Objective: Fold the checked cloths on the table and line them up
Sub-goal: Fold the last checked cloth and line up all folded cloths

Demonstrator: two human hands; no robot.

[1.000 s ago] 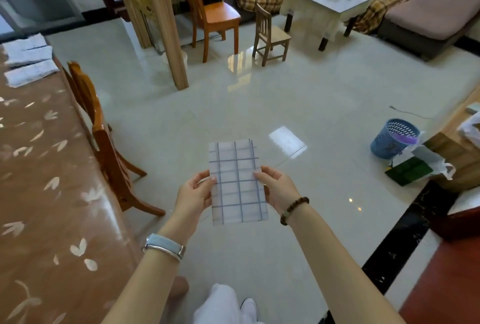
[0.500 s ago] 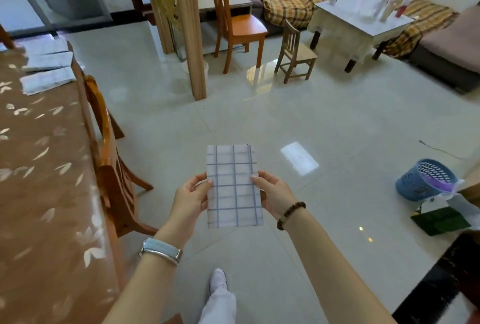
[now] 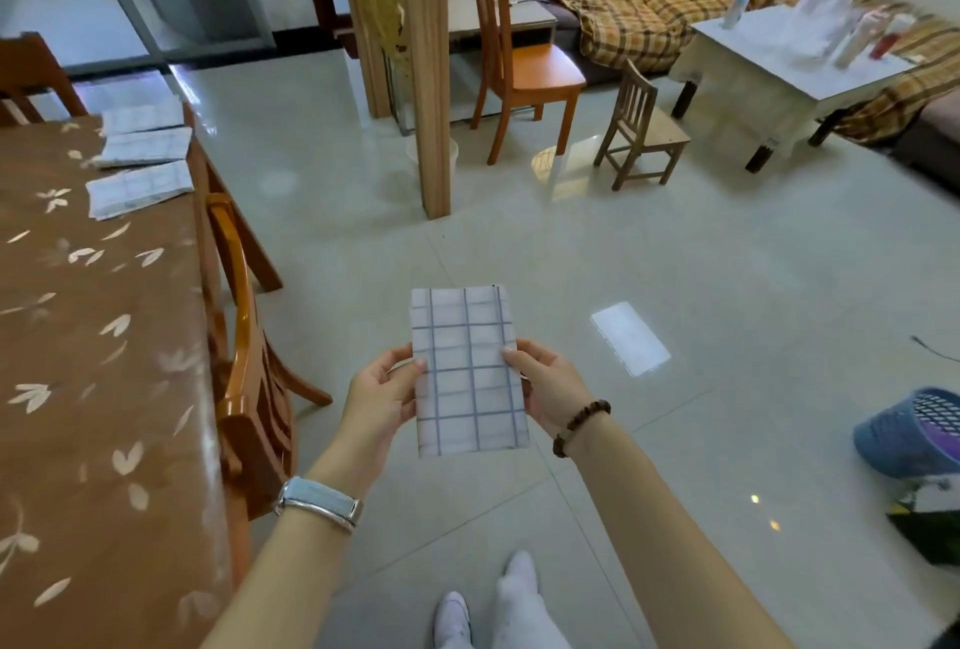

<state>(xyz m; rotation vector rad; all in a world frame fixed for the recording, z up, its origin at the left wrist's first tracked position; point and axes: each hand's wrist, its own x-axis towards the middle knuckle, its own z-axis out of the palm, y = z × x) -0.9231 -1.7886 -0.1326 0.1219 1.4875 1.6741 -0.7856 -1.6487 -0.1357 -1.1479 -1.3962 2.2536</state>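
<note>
A folded white cloth with blue checks (image 3: 467, 373) is held flat in the air over the tiled floor, in front of me. My left hand (image 3: 382, 396) pinches its left edge and my right hand (image 3: 545, 388) pinches its right edge, thumbs on top. Three folded checked cloths (image 3: 140, 188) (image 3: 145, 146) (image 3: 143, 115) lie side by side in a row at the far end of the brown leaf-patterned table (image 3: 93, 362) on my left.
A wooden chair (image 3: 249, 373) is tucked against the table's right side, between me and the table. A wooden post (image 3: 428, 76), an orange chair (image 3: 519, 55), a small stool chair (image 3: 641, 128) and a white low table (image 3: 779, 61) stand ahead. A blue basket (image 3: 919, 432) sits right.
The view has turned left and lifted, so the table and its row of cloths come closer into view. Both hands keep the same hold on the folded cloth.
</note>
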